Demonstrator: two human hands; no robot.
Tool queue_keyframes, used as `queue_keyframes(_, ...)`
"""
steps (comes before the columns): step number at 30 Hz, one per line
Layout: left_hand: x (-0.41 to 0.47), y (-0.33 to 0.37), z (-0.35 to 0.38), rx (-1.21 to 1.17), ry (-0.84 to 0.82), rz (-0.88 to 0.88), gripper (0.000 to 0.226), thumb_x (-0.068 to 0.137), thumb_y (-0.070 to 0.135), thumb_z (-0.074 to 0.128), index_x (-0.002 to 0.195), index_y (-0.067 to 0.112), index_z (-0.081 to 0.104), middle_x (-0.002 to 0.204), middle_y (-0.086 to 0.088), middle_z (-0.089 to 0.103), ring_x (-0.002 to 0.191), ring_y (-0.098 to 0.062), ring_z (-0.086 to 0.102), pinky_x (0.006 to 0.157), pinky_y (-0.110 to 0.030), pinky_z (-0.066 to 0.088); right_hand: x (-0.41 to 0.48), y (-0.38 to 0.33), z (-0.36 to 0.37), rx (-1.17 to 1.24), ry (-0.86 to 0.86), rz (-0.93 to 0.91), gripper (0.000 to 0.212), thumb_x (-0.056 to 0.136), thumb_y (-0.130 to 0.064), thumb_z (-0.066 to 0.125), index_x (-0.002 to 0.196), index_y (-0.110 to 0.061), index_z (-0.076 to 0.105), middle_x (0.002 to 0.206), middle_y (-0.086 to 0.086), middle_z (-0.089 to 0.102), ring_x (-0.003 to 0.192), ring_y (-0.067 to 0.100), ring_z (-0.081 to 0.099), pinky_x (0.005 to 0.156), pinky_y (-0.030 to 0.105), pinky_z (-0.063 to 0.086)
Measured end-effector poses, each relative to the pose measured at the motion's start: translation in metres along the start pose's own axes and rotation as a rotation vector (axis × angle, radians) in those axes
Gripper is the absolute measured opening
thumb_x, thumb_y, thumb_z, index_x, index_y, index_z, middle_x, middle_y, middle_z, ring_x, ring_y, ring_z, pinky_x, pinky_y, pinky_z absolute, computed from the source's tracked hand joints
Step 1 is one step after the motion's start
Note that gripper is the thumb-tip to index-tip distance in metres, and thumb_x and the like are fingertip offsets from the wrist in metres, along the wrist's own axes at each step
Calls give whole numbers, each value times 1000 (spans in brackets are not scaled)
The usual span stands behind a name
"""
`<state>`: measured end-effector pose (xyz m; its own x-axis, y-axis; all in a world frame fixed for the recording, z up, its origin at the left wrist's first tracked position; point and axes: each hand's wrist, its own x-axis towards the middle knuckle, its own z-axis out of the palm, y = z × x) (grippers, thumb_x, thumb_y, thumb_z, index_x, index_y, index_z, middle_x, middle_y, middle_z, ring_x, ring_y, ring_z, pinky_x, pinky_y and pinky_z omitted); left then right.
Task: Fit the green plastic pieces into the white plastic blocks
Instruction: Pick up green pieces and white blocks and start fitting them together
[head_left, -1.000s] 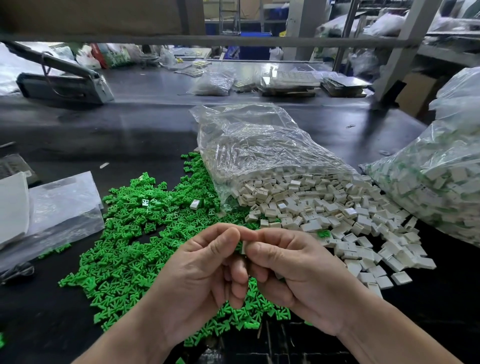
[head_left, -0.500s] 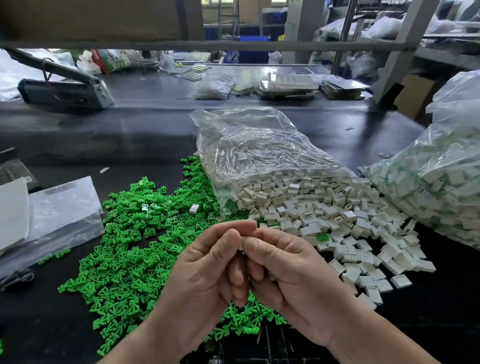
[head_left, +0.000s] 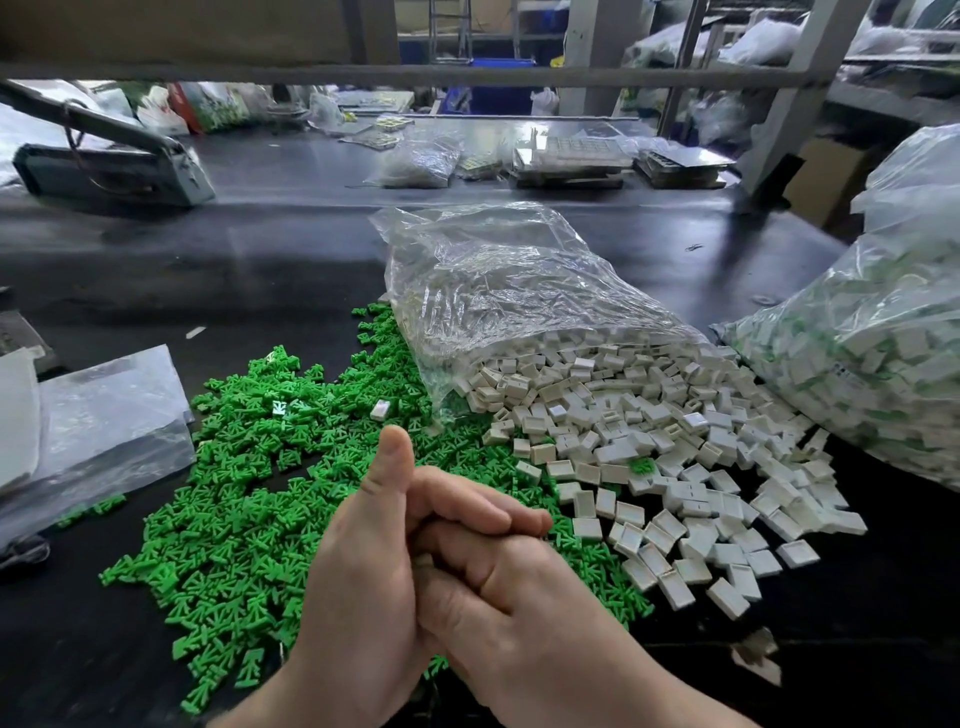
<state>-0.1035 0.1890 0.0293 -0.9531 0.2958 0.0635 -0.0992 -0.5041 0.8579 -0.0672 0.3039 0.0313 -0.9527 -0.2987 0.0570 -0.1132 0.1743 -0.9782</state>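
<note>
My left hand (head_left: 374, 571) and my right hand (head_left: 524, 623) are clasped together low in the middle, above the near edge of the green pieces (head_left: 244, 499). The left thumb points up and the left fingers lie across the right hand's curled fingers. Whatever sits between the palms is hidden. The green pieces form a wide heap on the dark table (head_left: 260, 270). White blocks (head_left: 649, 452) spill from an open clear bag (head_left: 509, 291) to the right of the heap. One white block (head_left: 380, 409) lies on the green heap.
A full clear bag of white and green parts (head_left: 872, 364) lies at the right edge. Flat plastic sheets (head_left: 98, 415) lie at the left. A grey machine (head_left: 109, 166), a small bag (head_left: 415, 163) and stacked trays (head_left: 571, 161) stand at the back under a metal rail.
Before, both hands pinched a small white piece between their fingertips. Now the left thumb is raised and the left fingers are folded over the right hand, hiding the piece.
</note>
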Motion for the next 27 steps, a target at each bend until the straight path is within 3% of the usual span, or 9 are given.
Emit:
queue_keyframes(2, -2, 1, 2, 12, 34, 16, 70, 91, 57, 44, 60, 0, 67, 76, -31, 68, 82, -48, 69, 69, -40, 58, 0, -1, 0, -33, -9, -26, 14, 100, -15, 58, 104, -17, 72, 98, 3, 71, 96, 5, 67, 88, 29, 55)
queue_keyframes(6, -1, 3, 5, 35, 21, -4, 74, 89, 63, 42, 66, -2, 68, 82, -32, 69, 84, -48, 69, 69, -45, 59, 2, -2, -1, 43, -19, -40, 17, 100, -16, 58, 93, -24, 72, 73, -17, 63, 69, -6, 60, 63, 11, 45)
queue_keyframes(9, 3, 4, 4, 66, 15, -45, 80, 86, 71, 37, 88, -1, 71, 100, -32, 68, 95, -45, 67, 79, -49, 58, 8, -3, -8, 327, -20, 64, 18, 91, -25, 62, 75, -31, 68, 59, -12, 55, 45, 1, 46, 41, 15, 35)
queue_keyframes(12, 4, 5, -2, 279, -20, 110, 44, 90, 47, 57, 107, 8, 69, 106, -20, 70, 101, -35, 67, 90, -47, 53, 14, 3, -26, 681, 38, 123, 16, 89, -23, 60, 74, -21, 65, 59, -2, 49, 38, 8, 35, 35, 20, 25)
queue_keyframes(14, 2, 7, -4, 503, -58, 241, 20, 88, 21, 63, 107, 17, 69, 104, -6, 73, 96, -21, 70, 83, -31, 56, 16, 7, -33, 820, 29, 122, 20, 90, -21, 56, 71, -17, 61, 58, -2, 48, 36, 7, 35, 36, 22, 23)
queue_keyframes(16, 1, 5, -5, 609, -42, 328, 19, 85, 13, 65, 101, 22, 71, 106, 2, 71, 92, -15, 71, 77, -22, 55, 16, 8, -35, 889, 5, 140, 22, 91, -20, 54, 69, -16, 59, 58, -1, 48, 35, 7, 35, 36, 22, 21)
queue_keyframes(19, 2, 4, -2, 812, 18, 442, 13, 83, 30, 71, 96, 27, 72, 108, 8, 67, 96, -13, 69, 78, -19, 54, 15, 10, -35, 908, -23, 165, 27, 93, -25, 52, 69, -14, 58, 56, -1, 50, 34, 7, 38, 35, 21, 27)
queue_keyframes(22, 1, 3, 0, 958, 38, 513, 21, 83, 38, 68, 97, 23, 71, 107, 13, 65, 92, -9, 68, 76, -13, 51, 15, 11, -35, 890, -12, 198, 34, 96, -37, 55, 71, -15, 59, 54, -3, 52, 36, 7, 40, 37, 20, 30)
queue_keyframes(27, 2, 8, -8, 1113, 106, 437, 25, 89, 52, 57, 107, 36, 61, 108, 26, 61, 98, 4, 61, 72, -9, 49, 18, 11, -59, 1111, 116, 117, 5, 72, -12, 65, 74, -14, 61, 76, 8, 60, 49, 13, 53, 34, 19, 41)
